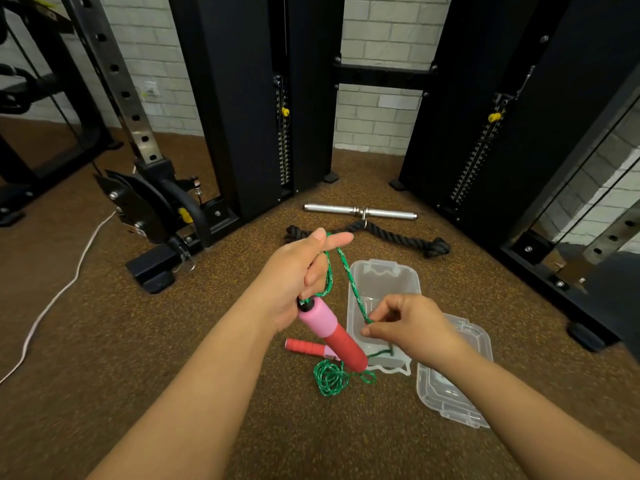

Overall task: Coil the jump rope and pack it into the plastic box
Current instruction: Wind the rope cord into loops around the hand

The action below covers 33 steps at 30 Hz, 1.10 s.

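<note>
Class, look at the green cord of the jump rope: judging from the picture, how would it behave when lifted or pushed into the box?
The green cord is probably floppy: it drapes from the left hand to the right hand. It likely tangles easily, since the slack lies in a loose heap on the floor. Packed into the plastic box, it may spring loose.

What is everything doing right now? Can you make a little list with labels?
left hand: holds one pink handle, green rope looped over its fingers
right hand: pinches the rope
other handle: lying on the floor
loose rope pile: on the floor
box: open
lid: on the floor beside the box
</note>
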{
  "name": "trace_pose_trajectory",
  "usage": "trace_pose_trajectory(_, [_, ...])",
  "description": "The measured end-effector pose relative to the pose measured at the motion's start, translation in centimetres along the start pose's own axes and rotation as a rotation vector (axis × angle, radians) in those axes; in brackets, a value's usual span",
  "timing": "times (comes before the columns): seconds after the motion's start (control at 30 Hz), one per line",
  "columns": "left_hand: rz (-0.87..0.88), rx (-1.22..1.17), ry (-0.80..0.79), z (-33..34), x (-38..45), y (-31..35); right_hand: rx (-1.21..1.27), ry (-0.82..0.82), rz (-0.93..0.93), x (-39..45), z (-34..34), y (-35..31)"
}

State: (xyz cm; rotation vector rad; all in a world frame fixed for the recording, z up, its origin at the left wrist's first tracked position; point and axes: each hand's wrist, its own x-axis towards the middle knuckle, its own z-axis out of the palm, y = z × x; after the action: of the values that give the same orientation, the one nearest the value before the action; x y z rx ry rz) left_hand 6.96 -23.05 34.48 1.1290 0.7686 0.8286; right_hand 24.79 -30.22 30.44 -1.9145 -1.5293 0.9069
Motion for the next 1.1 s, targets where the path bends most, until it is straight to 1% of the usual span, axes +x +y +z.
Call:
trace_pose_trajectory(0.07, [-0.034, 0.026, -0.076, 0.4, -0.2, -0.1, 0.005, -0.086, -0.005, -0.1, -0.1, 0.0])
trace_pose_trajectory(0.13, [-0.083, 0.042, -0.161, 0.7, -0.4, -0.1, 0.147, -0.161, -0.06, -0.2, -0.4, -0.4])
trace_pose_trajectory(0.23, [-0.139, 0.025, -0.267, 1.2, -0.7, -0.2, 0.392, -0.17, -0.234, -0.6, -0.7, -1.5])
trace_pose_trajectory(0.33, [-0.171, -0.027, -0.321, 1.4, -0.8, -0.2, 0.464, -0.172, -0.306, -0.5, -0.7, -1.9])
trace_pose_trajectory(0.37, [-0.175, -0.044, -0.328, 1.3, -0.9, -0.1, 0.452, -0.147, -0.304, -0.4, -0.6, -1.8])
trace_pose_trajectory(0.43, [-0.172, -0.082, -0.314, 1.1, -0.8, 0.1, 0.402, -0.045, -0.267, -0.4, -0.6, -1.6])
trace_pose_trajectory(0.5, [-0.149, -0.096, -0.261, 0.9, -0.7, 0.1, 0.324, 0.042, -0.215, -0.3, -0.5, -1.2])
trace_pose_trajectory(0.53, [-0.129, -0.096, -0.223, 0.9, -0.6, 0.1, 0.256, 0.054, -0.204, -0.3, -0.3, -1.1])
trace_pose_trajectory(0.6, [-0.077, -0.104, -0.136, 0.9, -0.4, -0.1, 0.013, 0.024, -0.236, -0.7, 0.0, -1.0])
trace_pose_trajectory(0.63, [-0.057, -0.108, -0.094, 0.9, -0.4, -0.1, -0.174, 0.009, -0.284, -0.8, 0.2, -0.9])
trace_pose_trajectory(0.7, [-0.045, -0.104, -0.032, 1.0, -0.4, -0.1, -0.525, 0.036, -0.432, -1.2, 0.7, -0.8])
trace_pose_trajectory(0.73, [-0.04, -0.091, -0.015, 1.1, -0.4, -0.1, -0.622, 0.057, -0.498, -1.4, 0.9, -0.8])
trace_pose_trajectory(0.77, [-0.037, -0.065, -0.004, 1.1, -0.4, -0.2, -0.668, 0.066, -0.549, -1.7, 0.9, -1.1])
trace_pose_trajectory(0.87, [-0.057, 0.119, 0.02, 1.0, -0.4, -0.5, -0.629, 0.062, -0.646, -2.3, 0.7, -2.1])
trace_pose_trajectory(0.97, [-0.063, 0.289, -0.026, 1.0, -0.4, -0.9, -0.488, 0.023, -0.674, -2.4, 0.0, -2.9])
trace_pose_trajectory(1.03, [-0.072, 0.353, -0.046, 1.2, -0.6, -1.1, -0.359, -0.02, -0.662, -2.4, -0.4, -3.3])
trace_pose_trajectory(1.1, [-0.089, 0.417, -0.054, 1.4, -0.9, -1.0, -0.218, -0.042, -0.603, -2.3, -1.0, -3.7])
